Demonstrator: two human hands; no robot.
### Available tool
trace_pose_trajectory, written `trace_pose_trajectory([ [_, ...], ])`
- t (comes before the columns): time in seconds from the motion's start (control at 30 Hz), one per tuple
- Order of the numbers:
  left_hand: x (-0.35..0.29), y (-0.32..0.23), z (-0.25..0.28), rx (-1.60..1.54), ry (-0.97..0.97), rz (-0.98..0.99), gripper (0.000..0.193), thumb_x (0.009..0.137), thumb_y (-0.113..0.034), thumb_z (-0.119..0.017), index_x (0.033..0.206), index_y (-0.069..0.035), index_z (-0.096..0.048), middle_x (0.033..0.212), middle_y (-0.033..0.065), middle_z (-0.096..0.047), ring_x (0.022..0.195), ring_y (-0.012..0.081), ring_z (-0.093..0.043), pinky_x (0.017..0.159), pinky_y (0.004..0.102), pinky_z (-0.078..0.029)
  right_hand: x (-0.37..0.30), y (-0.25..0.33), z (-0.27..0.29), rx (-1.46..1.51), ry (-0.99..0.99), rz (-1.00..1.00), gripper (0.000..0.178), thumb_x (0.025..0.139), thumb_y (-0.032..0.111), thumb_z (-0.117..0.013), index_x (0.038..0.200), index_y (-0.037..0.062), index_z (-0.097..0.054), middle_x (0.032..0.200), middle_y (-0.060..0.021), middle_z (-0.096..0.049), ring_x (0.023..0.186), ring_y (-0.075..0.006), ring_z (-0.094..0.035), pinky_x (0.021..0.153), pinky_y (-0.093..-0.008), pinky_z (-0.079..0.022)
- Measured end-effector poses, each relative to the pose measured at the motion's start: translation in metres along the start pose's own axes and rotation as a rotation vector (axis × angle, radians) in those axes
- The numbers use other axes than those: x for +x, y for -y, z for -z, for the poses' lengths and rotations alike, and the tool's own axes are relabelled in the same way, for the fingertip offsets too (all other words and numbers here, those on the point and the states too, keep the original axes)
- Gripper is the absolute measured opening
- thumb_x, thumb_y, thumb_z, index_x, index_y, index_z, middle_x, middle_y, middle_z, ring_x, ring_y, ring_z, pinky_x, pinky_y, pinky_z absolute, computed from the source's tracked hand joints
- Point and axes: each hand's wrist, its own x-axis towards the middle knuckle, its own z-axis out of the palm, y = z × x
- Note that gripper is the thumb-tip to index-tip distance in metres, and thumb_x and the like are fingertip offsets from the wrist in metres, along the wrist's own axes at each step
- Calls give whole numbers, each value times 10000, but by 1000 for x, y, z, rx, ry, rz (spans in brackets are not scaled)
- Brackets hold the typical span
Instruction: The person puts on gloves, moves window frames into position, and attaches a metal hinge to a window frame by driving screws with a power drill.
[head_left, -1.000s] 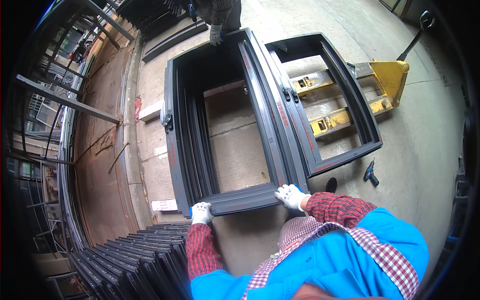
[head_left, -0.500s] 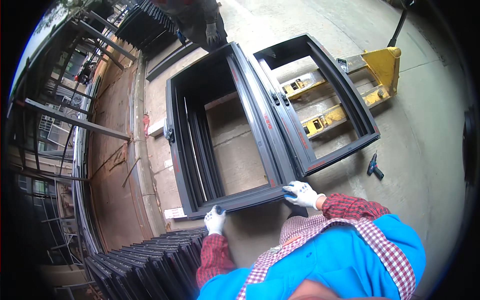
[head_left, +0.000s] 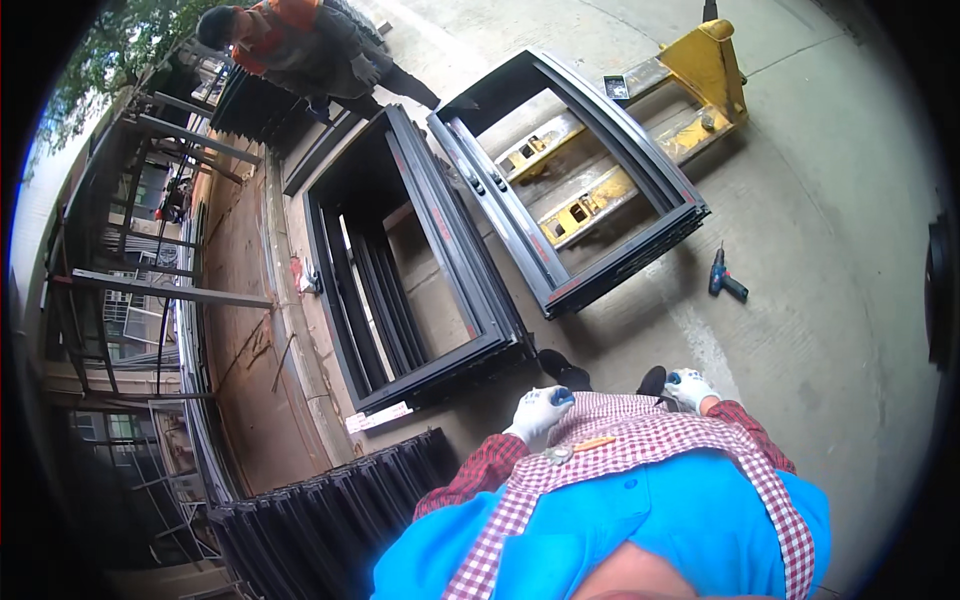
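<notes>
My left hand [head_left: 541,411], in a white glove with blue patches, is in front of my checked apron [head_left: 640,425]. Its fingers are curled, with nothing visible in them. On the other side of the apron is my right hand [head_left: 691,388], gloved alike, its fingers also bent in. Both hands are apart from the dark metal frames. The left stack of rectangular frames [head_left: 440,362] lies just beyond my left hand. A second stack of frames [head_left: 625,262], with two black fittings on its left bar, rests across a yellow pallet jack [head_left: 697,70].
A cordless drill [head_left: 727,277] lies on the concrete at right. Upright dark frames [head_left: 330,510] lean in a row at lower left. Beyond the left stack stands another person [head_left: 300,50] with gloved hands. Metal racks [head_left: 170,285] line the left side.
Both hands have let go of the left stack's near edge and drawn back to my apron. The gap between the two stacks looks wider. More of the other person shows.
</notes>
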Motion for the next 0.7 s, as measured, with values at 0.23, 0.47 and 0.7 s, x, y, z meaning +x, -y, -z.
trace_pose_trajectory([
  [0.23, 30, -48, 5, 56, -64, 80, 350, 817, -371, -584, 1008, -94, -677, 959, 79, -696, 854, 274, -652, 771, 345, -498, -74, -138, -5, 112, -52, -261, 319, 769, 348, -541, 820, 55, -658, 807, -144, -672, 756, -362, -605, 697, -427, -479],
  [0.47, 68, -65, 4, 52, 55, 155, 360, 805, -387, -556, 990, -105, -681, 908, 77, -701, 836, 276, -650, 770, 345, -493, -39, -148, -7, 248, -36, -254, 348, 777, 375, -526, 836, 59, -660, 835, -137, -676, 762, -358, -607, 694, -428, -478],
  [0.7, 164, -70, 2, -107, 104, 243, 359, 796, -386, -595, 917, -63, -697, 804, 57, -697, 712, 220, -639, 682, 315, -499, -4, -101, 49, 404, -45, -214, 456, 827, 452, -490, 998, 67, -666, 939, -151, -685, 859, -345, -622, 751, -415, -478],
])
